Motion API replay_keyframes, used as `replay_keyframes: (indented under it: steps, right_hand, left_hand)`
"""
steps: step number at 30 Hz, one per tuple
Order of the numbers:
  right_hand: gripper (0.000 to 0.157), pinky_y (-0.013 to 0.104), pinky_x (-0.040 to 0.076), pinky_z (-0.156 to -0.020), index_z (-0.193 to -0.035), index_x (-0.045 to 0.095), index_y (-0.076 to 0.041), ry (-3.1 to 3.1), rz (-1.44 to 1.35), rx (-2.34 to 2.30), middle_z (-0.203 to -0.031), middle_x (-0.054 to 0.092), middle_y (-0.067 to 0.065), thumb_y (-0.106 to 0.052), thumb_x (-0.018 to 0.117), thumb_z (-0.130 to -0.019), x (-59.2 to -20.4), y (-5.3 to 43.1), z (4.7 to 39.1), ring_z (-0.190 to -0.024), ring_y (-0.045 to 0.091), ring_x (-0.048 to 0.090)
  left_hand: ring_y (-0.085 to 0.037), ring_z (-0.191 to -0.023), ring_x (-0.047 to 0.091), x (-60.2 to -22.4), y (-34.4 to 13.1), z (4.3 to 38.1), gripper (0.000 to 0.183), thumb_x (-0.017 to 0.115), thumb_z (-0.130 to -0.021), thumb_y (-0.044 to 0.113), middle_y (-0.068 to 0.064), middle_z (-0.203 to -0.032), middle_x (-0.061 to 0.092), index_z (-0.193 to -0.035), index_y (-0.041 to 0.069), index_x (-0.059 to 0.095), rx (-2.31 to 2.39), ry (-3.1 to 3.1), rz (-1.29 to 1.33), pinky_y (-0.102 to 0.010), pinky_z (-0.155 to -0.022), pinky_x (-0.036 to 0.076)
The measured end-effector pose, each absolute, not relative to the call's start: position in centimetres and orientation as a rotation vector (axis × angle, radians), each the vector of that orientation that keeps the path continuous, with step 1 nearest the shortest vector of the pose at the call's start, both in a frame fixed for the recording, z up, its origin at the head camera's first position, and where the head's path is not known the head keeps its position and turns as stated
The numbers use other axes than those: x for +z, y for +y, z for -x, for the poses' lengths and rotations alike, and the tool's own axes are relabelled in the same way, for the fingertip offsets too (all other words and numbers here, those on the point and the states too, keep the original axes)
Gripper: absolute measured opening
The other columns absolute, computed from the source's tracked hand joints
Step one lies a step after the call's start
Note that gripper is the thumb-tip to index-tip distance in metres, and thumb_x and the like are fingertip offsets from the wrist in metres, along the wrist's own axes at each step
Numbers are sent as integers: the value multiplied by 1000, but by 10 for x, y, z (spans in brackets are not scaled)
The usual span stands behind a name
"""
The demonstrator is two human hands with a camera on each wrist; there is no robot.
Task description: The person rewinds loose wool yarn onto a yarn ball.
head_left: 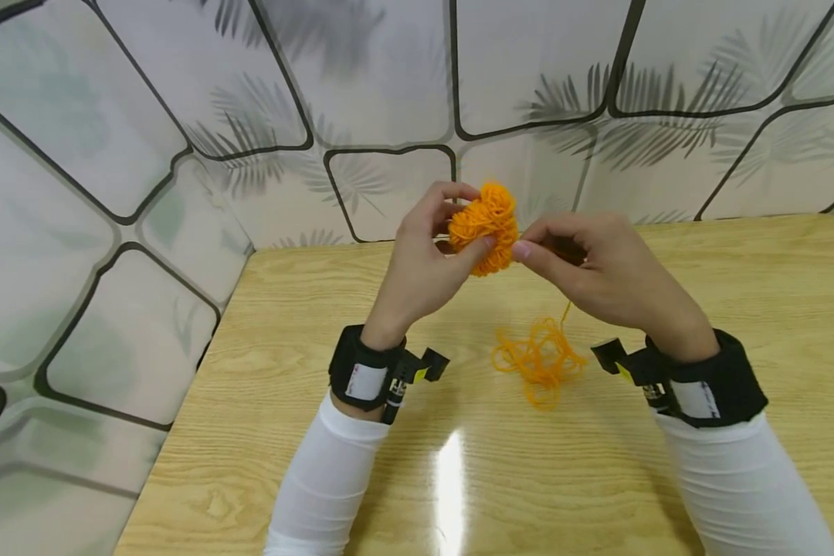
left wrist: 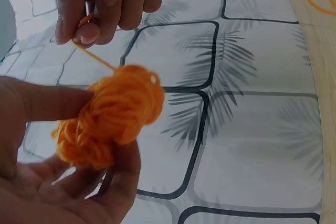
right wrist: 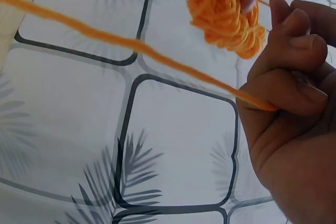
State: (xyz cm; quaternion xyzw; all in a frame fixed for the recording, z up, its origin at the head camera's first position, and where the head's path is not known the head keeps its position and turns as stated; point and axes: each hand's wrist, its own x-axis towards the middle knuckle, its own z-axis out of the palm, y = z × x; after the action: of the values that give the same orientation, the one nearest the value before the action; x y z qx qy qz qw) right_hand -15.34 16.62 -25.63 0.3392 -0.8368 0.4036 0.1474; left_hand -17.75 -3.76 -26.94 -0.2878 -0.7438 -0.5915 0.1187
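Note:
My left hand [head_left: 431,259] grips a small bundle of orange yarn [head_left: 489,232], thumb on one side and fingers on the other, held up above the table. Close by on its right, my right hand [head_left: 598,266] pinches a strand of yarn [left wrist: 97,59] between thumb and forefinger. That strand runs from the bundle into the right fingers. In the right wrist view, a further length of yarn [right wrist: 142,48] leaves the curled lower fingers. It drops to a loose tangle of orange yarn [head_left: 542,359] on the table below the hands.
The wood-grain table [head_left: 285,463] stretches under both arms. Behind it and at the left stands a wall [head_left: 389,85] with a stone-and-leaf pattern. Each wrist wears a black band [head_left: 364,371] with a small camera.

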Motion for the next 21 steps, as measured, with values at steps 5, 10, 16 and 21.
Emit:
replay_keyframes:
  steps: [5, 10, 16, 21]
  right_hand:
    - [6, 25, 29, -44, -87, 66, -14, -2286, -894, 1185, -70, 57, -6, -13, 60, -88, -253, 172, 154, -49, 9, 37]
    - [5, 23, 33, -46, -85, 67, -9, -2149, -821, 1272, -78, 63, -2, -7, 63, -85, -253, 174, 157, -53, 9, 44]
    - [4, 23, 32, -47, -82, 66, -3, -2051, -820, 1354, -75, 61, 4, 0, 63, -82, -253, 173, 159, -51, 9, 40]
    - [7, 24, 31, -46, -83, 66, -2, -2009, -881, 1511, -70, 57, 8, 2, 61, -83, -263, 172, 167, -50, 11, 38]
  left_hand:
    - [-16, -84, 58, -270, -38, 176, 33, 65, -83, 11, -3, -106, 60, -114, 11, 54, -1763, -2313, 1110, -32, -69, 50]
    - [-22, -91, 57, -267, -37, 173, 31, 64, -83, 4, -8, -107, 58, -111, 4, 52, -1988, -2234, 1290, -38, -72, 51]
    - [-20, -91, 56, -254, -37, 162, 28, 63, -82, 0, -11, -101, 57, -108, -1, 51, -1973, -2246, 1443, -39, -71, 51]
    - [-22, -92, 54, -257, -35, 163, 29, 63, -82, -1, -12, -102, 54, -108, -2, 50, -1994, -2138, 1528, -41, -71, 50]
